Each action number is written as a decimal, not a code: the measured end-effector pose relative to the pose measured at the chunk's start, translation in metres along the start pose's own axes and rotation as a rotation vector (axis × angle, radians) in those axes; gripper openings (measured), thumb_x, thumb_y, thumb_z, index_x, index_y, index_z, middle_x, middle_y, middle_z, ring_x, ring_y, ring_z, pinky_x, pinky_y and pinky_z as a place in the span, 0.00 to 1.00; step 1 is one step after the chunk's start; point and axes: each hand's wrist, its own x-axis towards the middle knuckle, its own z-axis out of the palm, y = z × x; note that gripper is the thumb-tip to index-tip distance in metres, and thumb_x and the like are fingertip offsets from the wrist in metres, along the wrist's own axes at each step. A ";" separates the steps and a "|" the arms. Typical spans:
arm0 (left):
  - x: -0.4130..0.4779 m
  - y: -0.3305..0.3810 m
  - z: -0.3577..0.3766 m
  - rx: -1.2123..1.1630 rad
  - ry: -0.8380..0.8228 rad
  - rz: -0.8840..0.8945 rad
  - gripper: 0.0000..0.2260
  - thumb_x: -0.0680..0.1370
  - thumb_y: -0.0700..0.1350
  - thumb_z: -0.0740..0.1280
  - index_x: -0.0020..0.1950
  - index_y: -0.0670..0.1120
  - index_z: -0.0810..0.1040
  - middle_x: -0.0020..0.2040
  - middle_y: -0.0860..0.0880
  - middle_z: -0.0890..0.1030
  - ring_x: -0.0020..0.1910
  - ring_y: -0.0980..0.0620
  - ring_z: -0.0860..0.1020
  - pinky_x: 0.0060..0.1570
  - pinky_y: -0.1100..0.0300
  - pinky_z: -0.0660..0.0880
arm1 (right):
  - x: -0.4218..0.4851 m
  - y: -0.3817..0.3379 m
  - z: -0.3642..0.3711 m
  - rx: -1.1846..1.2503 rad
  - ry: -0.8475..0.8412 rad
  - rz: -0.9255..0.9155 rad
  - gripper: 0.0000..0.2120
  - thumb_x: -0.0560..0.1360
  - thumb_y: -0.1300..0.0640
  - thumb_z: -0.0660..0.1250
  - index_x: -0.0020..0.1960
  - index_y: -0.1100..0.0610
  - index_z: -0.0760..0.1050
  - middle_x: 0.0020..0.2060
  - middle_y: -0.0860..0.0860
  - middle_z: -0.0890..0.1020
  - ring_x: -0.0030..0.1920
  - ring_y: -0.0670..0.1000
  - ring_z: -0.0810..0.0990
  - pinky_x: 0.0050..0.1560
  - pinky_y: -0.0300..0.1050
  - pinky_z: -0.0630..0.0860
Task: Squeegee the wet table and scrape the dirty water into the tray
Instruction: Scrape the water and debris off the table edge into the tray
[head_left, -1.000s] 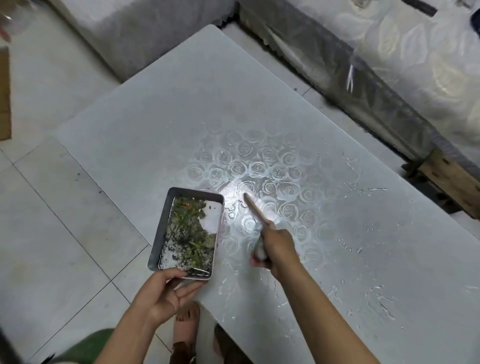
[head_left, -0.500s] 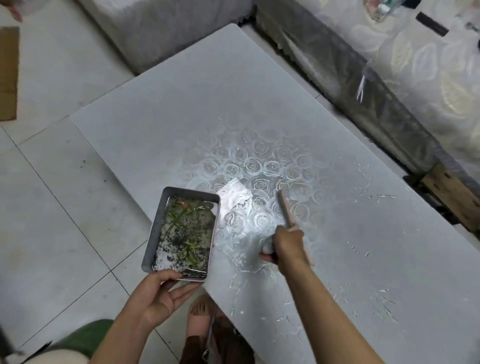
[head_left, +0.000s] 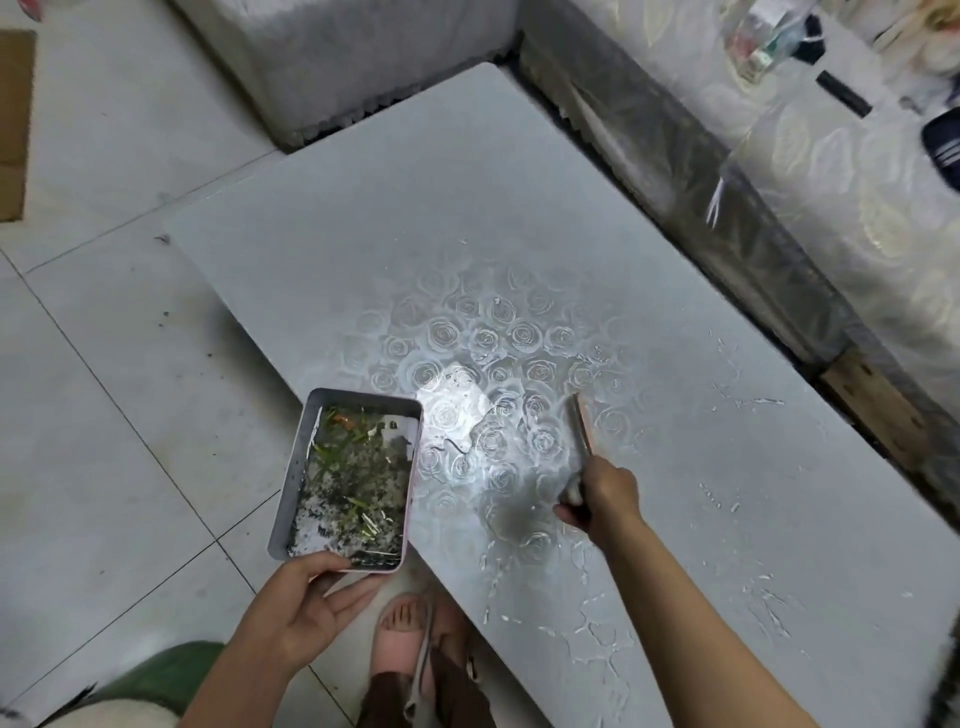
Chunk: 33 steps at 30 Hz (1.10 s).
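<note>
A grey table (head_left: 415, 218) with a rose pattern is wet and shiny near its front edge. My left hand (head_left: 306, 597) grips the near end of a metal tray (head_left: 298, 467), held against the table's edge; dirty water with green scraps and dark grit fills it. My right hand (head_left: 597, 493) grips the handle of a small pink-bladed squeegee (head_left: 584, 423). Its blade stands on the wet surface, roughly a tray's width to the right of the tray.
Streaks and drops of water lie on the table to the right and front. A patterned sofa (head_left: 831, 182) runs along the table's far side. My feet in sandals (head_left: 410, 634) stand on the tiled floor below the table edge. A cardboard piece (head_left: 13, 124) lies far left.
My right hand has drawn the squeegee away from the tray, to the right across the wet patch. The tray stays in my left hand at the table edge.
</note>
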 end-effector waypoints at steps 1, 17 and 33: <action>0.001 0.001 -0.002 -0.002 0.001 0.005 0.08 0.75 0.31 0.57 0.51 0.38 0.72 0.54 0.36 0.79 0.35 0.34 0.83 0.58 0.43 0.73 | -0.004 0.006 0.011 0.000 -0.012 0.003 0.08 0.74 0.67 0.53 0.51 0.59 0.66 0.15 0.53 0.69 0.16 0.50 0.70 0.25 0.44 0.75; 0.009 -0.008 -0.048 -0.093 -0.008 0.066 0.08 0.76 0.30 0.57 0.50 0.38 0.73 0.52 0.38 0.79 0.34 0.34 0.82 0.65 0.43 0.69 | -0.046 0.027 -0.013 -0.288 -0.280 -0.255 0.08 0.81 0.56 0.53 0.46 0.59 0.65 0.19 0.56 0.71 0.21 0.52 0.73 0.30 0.47 0.77; 0.073 -0.081 -0.060 -0.526 0.097 0.149 0.08 0.79 0.29 0.55 0.49 0.39 0.70 0.58 0.40 0.71 0.63 0.29 0.71 0.69 0.41 0.65 | 0.064 -0.040 -0.117 -1.452 -0.672 -0.636 0.03 0.80 0.56 0.60 0.51 0.56 0.69 0.39 0.53 0.76 0.37 0.47 0.70 0.41 0.36 0.68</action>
